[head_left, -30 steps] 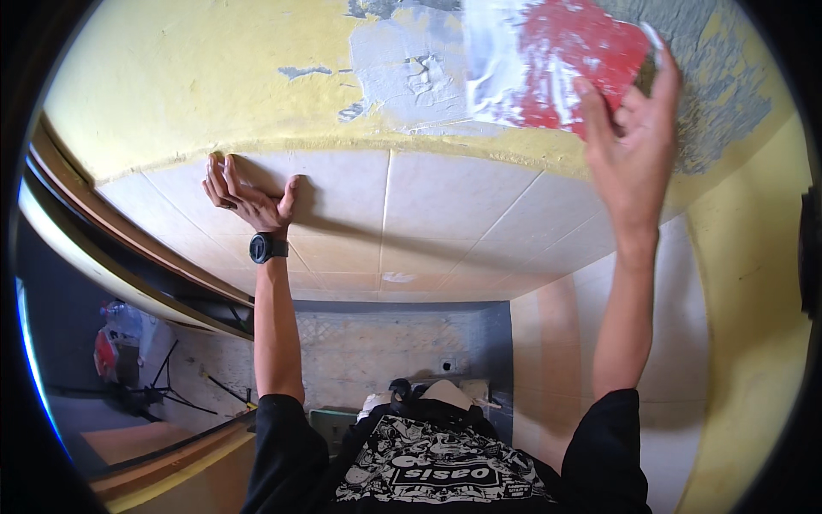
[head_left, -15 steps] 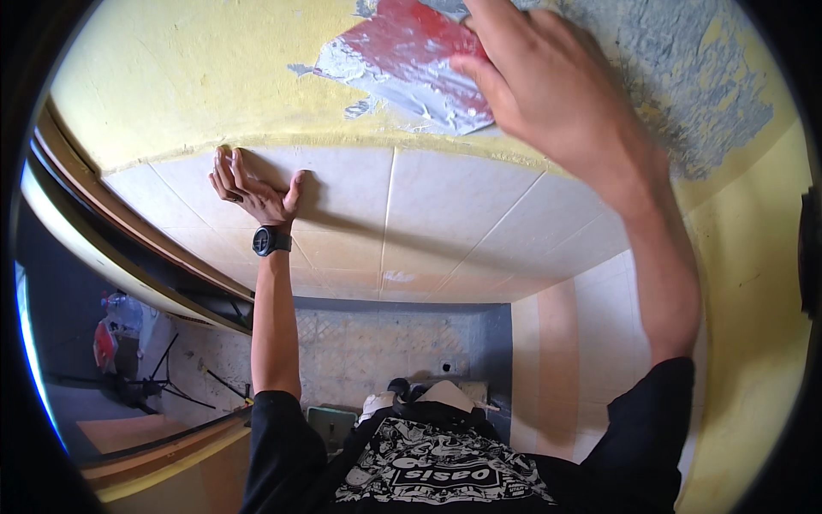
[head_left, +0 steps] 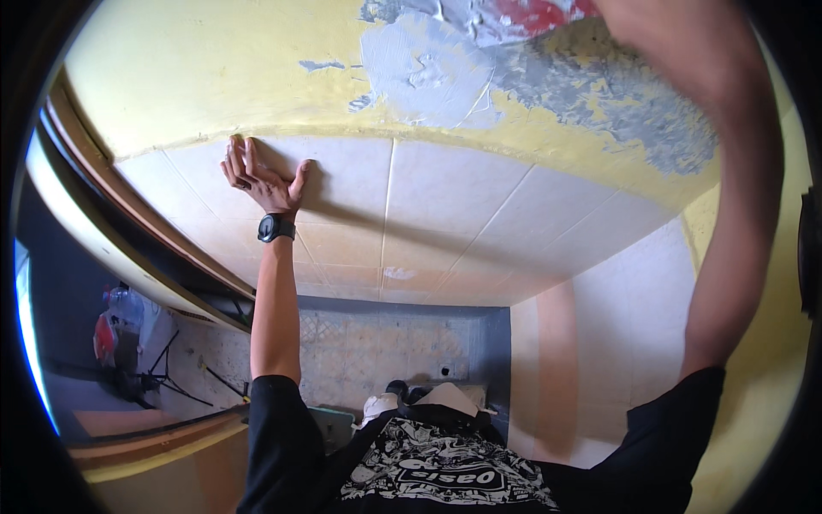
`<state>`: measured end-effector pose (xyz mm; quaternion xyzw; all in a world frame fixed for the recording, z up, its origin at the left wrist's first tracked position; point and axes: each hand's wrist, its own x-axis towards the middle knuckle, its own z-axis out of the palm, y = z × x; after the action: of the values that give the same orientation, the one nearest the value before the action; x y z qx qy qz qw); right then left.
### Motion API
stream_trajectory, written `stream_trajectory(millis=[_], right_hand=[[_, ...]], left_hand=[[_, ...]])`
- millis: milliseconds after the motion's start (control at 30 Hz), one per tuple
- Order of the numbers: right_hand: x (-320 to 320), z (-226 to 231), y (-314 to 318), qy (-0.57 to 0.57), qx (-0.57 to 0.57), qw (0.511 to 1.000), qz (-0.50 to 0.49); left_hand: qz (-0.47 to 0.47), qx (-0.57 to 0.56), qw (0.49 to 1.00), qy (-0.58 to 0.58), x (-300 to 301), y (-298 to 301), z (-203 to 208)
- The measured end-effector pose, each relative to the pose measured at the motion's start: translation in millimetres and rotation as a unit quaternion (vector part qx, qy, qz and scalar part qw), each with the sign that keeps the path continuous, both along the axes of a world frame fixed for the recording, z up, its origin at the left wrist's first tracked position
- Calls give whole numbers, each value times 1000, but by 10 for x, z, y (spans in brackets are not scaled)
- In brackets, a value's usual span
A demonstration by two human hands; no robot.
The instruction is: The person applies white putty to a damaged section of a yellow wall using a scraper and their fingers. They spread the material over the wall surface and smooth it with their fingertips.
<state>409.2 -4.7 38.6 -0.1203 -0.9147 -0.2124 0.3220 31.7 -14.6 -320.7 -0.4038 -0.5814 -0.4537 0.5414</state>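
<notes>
Up at the top edge, there it was: your red spreader (head_left: pixel 527 17), streaked with whitish paste and cut off by the frame, over the yellow wall (head_left: pixel 214 73). Your right grip (head_left: pixel 664 26) was up there too, smeared by blur; the fingers slipped out of view, but it looked clamped on the spreader's right end, as far as that cropped edge let anyone tell.

Just below and left of the tool sat a smooth, pale grey patch (head_left: pixel 424 77), and to its right, what a contrast, a rough grey area (head_left: pixel 616 103) with flecks of yellow showing through, stretching toward your right forearm (head_left: pixel 745 197).

Over on the other side, your left grip (head_left: pixel 265 182) held nothing: fingers half bent, thumb spread well apart, fingertips at the top edge of the pale tiles (head_left: pixel 454 184). A black watch (head_left: pixel 276 227) circled that wrist, and a long shadow (head_left: pixel 411 230) ran across the tiles.

Down below, your black printed shirt (head_left: pixel 454 467) filled the bottom, the worn floor (head_left: pixel 368 343) beyond it, a dark tripod (head_left: pixel 159 377) off left near a clear bottle (head_left: pixel 127 303).
</notes>
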Motion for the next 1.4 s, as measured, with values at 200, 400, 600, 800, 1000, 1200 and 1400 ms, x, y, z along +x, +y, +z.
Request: stream_trajectory(millis=[200, 400, 600, 800, 1000, 1200, 1400], right_hand=[[152, -1658, 98, 162, 55, 978, 117], [389, -2969, -126, 222, -191, 925, 242], [322, -3414, -742, 416, -689, 566, 177], [400, -3420, -843, 426, -768, 460, 130], [640, -3114, -532, 390, -405, 824, 60], [658, -3021, -416, 42, -312, 946, -77], [537, -3127, -435, 47, -337, 936, -88]], left_hand=[[-538, 26, 745, -393, 1401, -787, 202], [-672, -36, 491, -553, 2995, -1665, -94], [-596, 7, 514, -617, 3330, -1606, -2], [-513, 51, 573, -638, 3398, -1657, -1], [-496, -4, 577, -649, 3328, -1816, 131], [-487, -52, 555, -672, 3297, -1953, 158], [-489, -104, 558, -662, 3281, -1986, 148]])
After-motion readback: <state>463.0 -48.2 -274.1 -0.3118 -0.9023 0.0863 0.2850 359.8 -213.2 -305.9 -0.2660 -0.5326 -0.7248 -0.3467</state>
